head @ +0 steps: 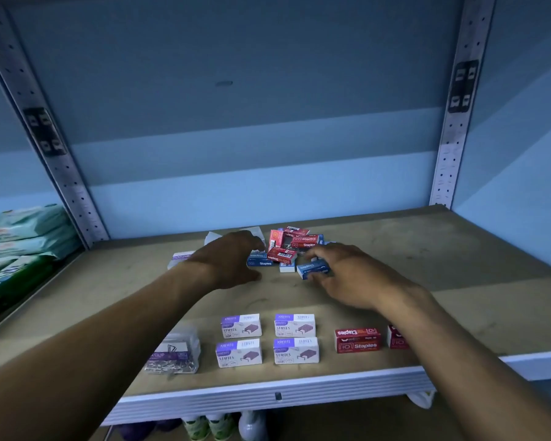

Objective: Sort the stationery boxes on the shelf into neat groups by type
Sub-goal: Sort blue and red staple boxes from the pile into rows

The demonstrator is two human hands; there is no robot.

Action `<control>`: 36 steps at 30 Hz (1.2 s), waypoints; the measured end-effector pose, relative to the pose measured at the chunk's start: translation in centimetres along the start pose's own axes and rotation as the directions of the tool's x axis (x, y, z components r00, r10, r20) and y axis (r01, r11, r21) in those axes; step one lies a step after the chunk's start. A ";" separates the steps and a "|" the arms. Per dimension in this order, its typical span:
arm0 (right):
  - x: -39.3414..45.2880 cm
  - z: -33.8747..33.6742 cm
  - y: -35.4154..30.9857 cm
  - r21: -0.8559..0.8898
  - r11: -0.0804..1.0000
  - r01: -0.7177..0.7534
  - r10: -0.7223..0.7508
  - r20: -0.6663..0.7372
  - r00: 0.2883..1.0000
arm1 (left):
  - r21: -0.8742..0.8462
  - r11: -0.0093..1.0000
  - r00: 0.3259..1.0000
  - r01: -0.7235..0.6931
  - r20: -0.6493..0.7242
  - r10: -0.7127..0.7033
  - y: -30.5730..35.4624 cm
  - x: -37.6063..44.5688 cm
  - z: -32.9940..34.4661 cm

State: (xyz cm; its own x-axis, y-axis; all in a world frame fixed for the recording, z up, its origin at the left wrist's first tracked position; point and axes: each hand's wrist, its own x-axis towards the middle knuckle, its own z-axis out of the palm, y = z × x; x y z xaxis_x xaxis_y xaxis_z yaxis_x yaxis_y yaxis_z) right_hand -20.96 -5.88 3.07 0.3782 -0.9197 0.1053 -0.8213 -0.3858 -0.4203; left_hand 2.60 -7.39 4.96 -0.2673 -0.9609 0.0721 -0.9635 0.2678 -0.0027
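A mixed pile of small red staple boxes [303,240] and blue staple boxes [259,261] lies at the middle back of the shelf. My right hand [347,275] grips a blue staple box [312,269] at the pile's right front. My left hand [233,259] reaches over the pile's left side, fingers curled down; what they touch is hidden. Near the front edge stand several white-and-purple staple boxes [268,340] in a two-by-two block. Two red staple boxes [357,339] sit to their right, and a clear paper clip box [174,353] to their left.
The wooden shelf board [458,281] has bare room on the right and left. A purple-labelled box [180,257] lies behind my left wrist. Green and white packets [16,246] are stacked on the neighbouring shelf at far left. Bottles [223,426] stand on the shelf below.
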 end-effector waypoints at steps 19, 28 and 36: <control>0.6 0.3 0.0 -0.021 0.995 -0.101 0.100 -0.033 0.994 | 0.192 0.980 0.999 -0.047 0.005 0.047 0.3 1.7 0.7; -0.4 -0.3 0.6 0.039 0.999 -0.015 0.015 -0.004 1.000 | -0.014 0.995 0.973 0.094 0.215 -0.089 1.0 0.8 -1.5; -0.9 0.3 1.1 0.072 0.996 -0.047 0.048 -0.011 0.999 | -0.136 0.985 0.969 0.107 0.235 -0.073 1.7 0.8 -1.6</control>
State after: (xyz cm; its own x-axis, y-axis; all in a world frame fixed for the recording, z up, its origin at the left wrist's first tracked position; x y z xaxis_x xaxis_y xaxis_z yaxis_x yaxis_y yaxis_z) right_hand -22.06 -5.41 2.28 0.3335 -0.9380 0.0950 -0.8053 -0.3358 -0.4886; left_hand 0.78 -7.59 6.57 -0.1926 -0.9674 -0.1644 -0.9753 0.1702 0.1407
